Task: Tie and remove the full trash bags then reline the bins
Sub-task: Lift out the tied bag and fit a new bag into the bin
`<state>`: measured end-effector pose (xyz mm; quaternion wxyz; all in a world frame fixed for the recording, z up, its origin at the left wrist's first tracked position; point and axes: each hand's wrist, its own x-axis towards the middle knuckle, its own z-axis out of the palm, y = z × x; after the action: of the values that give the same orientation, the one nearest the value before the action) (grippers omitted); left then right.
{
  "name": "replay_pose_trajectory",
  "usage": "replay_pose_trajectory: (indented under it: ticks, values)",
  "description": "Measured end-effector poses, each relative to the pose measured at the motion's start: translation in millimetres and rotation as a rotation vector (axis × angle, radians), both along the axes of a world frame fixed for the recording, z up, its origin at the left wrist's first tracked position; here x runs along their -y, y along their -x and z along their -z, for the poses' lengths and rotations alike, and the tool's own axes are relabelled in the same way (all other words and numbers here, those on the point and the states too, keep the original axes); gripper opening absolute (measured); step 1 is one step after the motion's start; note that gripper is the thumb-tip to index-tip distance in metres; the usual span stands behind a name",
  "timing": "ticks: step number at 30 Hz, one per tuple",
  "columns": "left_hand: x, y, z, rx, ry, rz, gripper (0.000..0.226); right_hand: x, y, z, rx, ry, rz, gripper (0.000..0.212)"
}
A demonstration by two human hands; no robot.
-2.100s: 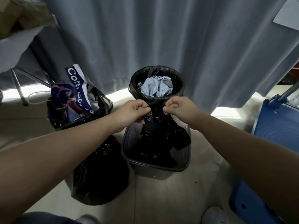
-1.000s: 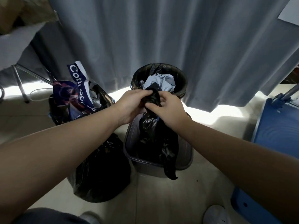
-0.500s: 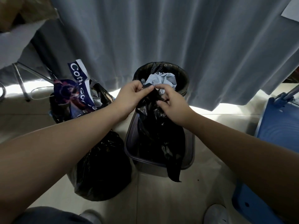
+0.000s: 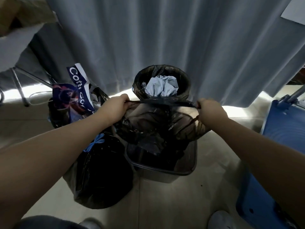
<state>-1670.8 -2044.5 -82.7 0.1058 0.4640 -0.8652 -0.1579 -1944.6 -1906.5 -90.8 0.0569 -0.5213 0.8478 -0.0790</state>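
A person's two bare arms reach forward and down. The hands are well apart. The left hand (image 4: 118, 107) and the right hand (image 4: 209, 113) each have their fingers curled tight round the top edge of a thin black bin liner (image 4: 156, 123). Together they stretch its mouth into a taut line between them.

The liner hangs from that stretched edge, and its crumpled lower part drops into a grey rectangular bin (image 4: 165, 170) on the floor directly beneath the hands. It is not folded over the bin's rim on any side that shows, so relining this bin appears to be under way but unfinished.

Just beyond the hands stands a round bin (image 4: 186, 83). Its black liner is in place and holds crumpled pale blue material (image 4: 161, 87) up to near the top. This bag looks untied and not yet lifted out.

To the left, touching the grey bin, a bulging black trash bag (image 4: 105, 176) sits on the floor, its neck closed with a blue tie (image 4: 95, 142), which suggests one bag is done. Behind it a printed paper bag (image 4: 77, 90) sticks out of another black bag (image 4: 102, 98). Whether that one is tied cannot be told.

A grey curtain (image 4: 165, 30) hangs behind everything, and a blue cart (image 4: 283, 129) stands at the right edge.
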Motion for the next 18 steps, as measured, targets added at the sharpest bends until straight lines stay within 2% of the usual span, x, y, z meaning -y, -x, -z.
replay_pose_trajectory:
  ticks: [2, 4, 5, 6, 8, 9, 11, 13, 14, 16, 18]
  values:
    - [-10, 11, -7, -0.062, 0.057, 0.047, 0.027, 5, -16, -5, -0.124, 0.22, -0.044, 0.033]
    - [-19, 21, -17, -0.177, -0.001, 0.078, 0.034, 9, -33, -14, -0.163, 0.486, -0.306, 0.032]
    - [-23, 25, -23, -0.264, -0.133, 0.073, 0.041, 11, -39, -15, -0.158, 0.525, -0.493, 0.03]
    - [-27, 27, -29, -0.328, -0.324, 0.058, 0.048, 12, -44, -14, -0.132, 0.488, -0.66, 0.031]
    - [-31, 25, -41, -0.275, -0.654, 0.032, 0.054, 14, -50, -1, -0.066, 0.285, -0.827, 0.044]
    - [-30, 22, -44, -0.216, -0.743, 0.039, 0.054, 14, -49, 6, -0.078, 0.178, -0.813, 0.053]
    - [-23, 15, -43, -0.197, -0.783, 0.05, 0.048, 14, -38, 15, -0.221, -0.017, -0.617, 0.064]
    - [-11, 12, -38, -0.181, -0.543, 0.05, 0.038, 13, -26, 17, -0.288, -0.203, -0.345, 0.062]
    - [-4, 13, -31, -0.162, -0.362, 0.037, 0.032, 13, -19, 19, -0.231, -0.251, -0.268, 0.059]
    - [8, 17, -19, -0.099, -0.089, -0.026, 0.022, 12, -11, 23, 0.022, -0.213, -0.203, 0.051]
    - [9, 23, -13, 0.034, 0.249, -0.006, 0.03, 14, -10, 26, 0.16, -0.101, -0.148, 0.038]
